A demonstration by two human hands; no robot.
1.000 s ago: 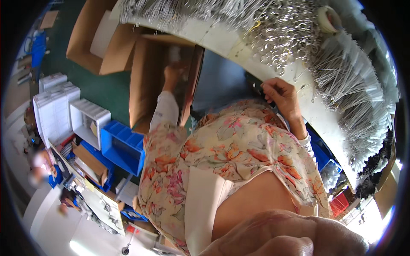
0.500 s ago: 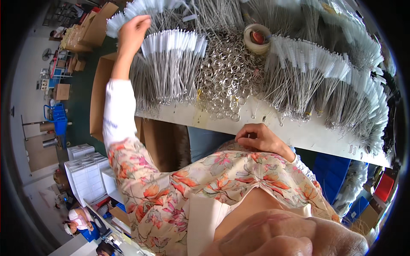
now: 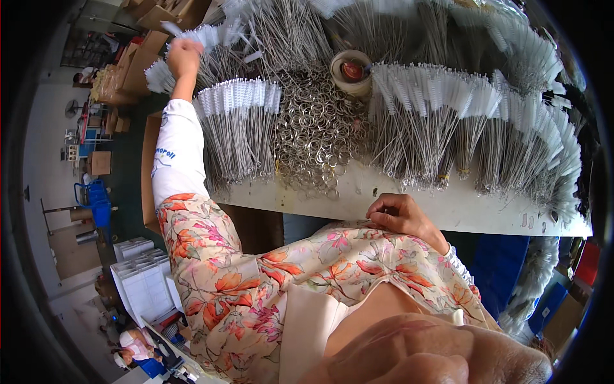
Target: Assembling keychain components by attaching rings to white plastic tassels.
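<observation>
My left hand (image 3: 184,57) reaches to the far left of the table, its fingers closed and slightly blurred. A thin wire brush with a white bristle head (image 3: 171,28) sticks out just beyond the fingertips and appears to be in their grip. Under and around that hand lies a pile of similar brushes (image 3: 214,37). My right hand (image 3: 400,215) rests at the table's near edge, against my flowered apron, with fingers curled in. What lies inside its fingers, if anything, is hidden. Metal split rings (image 3: 316,128) are heaped on the table ahead of it.
Upright rows of brushes stand left (image 3: 238,125) and right (image 3: 435,115) of the rings. Behind the rings sits a round white tub (image 3: 350,72) with something red inside. A cardboard box (image 3: 151,166) stands on the left; blue bins (image 3: 502,269) stand below the table's right side.
My left hand has shifted left and a little nearer, and a brush head now shows by its fingers. The right hand's curl has tightened. The whole view has turned slightly.
</observation>
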